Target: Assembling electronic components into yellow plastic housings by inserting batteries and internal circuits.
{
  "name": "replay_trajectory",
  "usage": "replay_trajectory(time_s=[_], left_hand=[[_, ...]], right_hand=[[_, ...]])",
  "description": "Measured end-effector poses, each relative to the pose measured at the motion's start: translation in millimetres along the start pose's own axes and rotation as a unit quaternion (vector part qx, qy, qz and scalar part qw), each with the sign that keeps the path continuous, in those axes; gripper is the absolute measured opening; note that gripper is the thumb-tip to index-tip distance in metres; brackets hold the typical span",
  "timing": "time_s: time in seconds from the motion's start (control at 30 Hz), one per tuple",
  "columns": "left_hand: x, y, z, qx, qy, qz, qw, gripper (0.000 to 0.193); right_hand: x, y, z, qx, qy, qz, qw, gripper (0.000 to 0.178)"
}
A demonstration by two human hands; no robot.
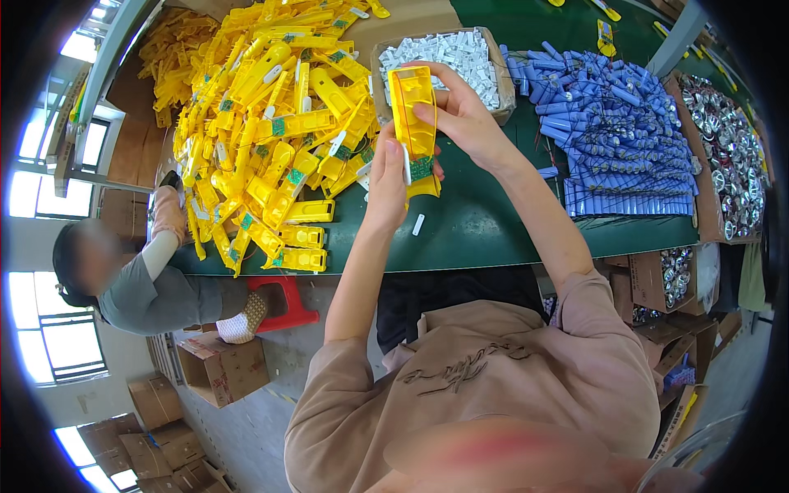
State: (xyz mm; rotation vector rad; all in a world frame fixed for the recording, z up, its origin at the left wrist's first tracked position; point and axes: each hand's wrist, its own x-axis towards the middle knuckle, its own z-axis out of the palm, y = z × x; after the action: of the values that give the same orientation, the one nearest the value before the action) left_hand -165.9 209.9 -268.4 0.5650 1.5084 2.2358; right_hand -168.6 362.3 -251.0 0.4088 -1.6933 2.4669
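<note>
Above the green table I hold a yellow plastic housing upright in both hands. A small green circuit board sits near its lower end, and a thin red wire runs inside along one side. My left hand is closed round the lower left side, beside a white plastic piece. From the upper right my right hand grips the housing, thumb on its inner face and fingers behind. A loose white piece lies on the table just below. A cardboard box of small white pieces stands behind the hands.
A big heap of yellow housings covers the table's left side. Blue battery cells with wires are piled at right, next to a box of shiny round parts. Another person sits at left near a red stool.
</note>
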Motion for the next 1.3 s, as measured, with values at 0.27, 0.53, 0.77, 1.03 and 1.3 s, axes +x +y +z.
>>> replay_trajectory(time_s=[0.27,0.53,0.77,1.03,1.3], left_hand=[[3,9,-9,0.097,0.019,0.04,0.994,0.039],[1,6,-9,0.314,0.055,0.123,0.94,0.038],[4,2,-10,0.229,0.085,0.109,0.963,0.038],[22,-6,-9,0.125,0.143,0.089,0.978,0.042],[51,-12,-12,0.048,0.119,0.102,0.986,0.028]], right_hand=[[-4,0,-17,-0.058,0.073,-0.022,0.995,0.028],[-4,13,12,-0.137,0.127,-0.063,0.98,0.015],[-6,30,29,-0.2,0.149,-0.048,0.967,0.013],[-4,35,42,-0.392,0.192,-0.146,0.887,0.012],[5,53,35,-0.48,0.253,-0.238,0.805,0.01]])
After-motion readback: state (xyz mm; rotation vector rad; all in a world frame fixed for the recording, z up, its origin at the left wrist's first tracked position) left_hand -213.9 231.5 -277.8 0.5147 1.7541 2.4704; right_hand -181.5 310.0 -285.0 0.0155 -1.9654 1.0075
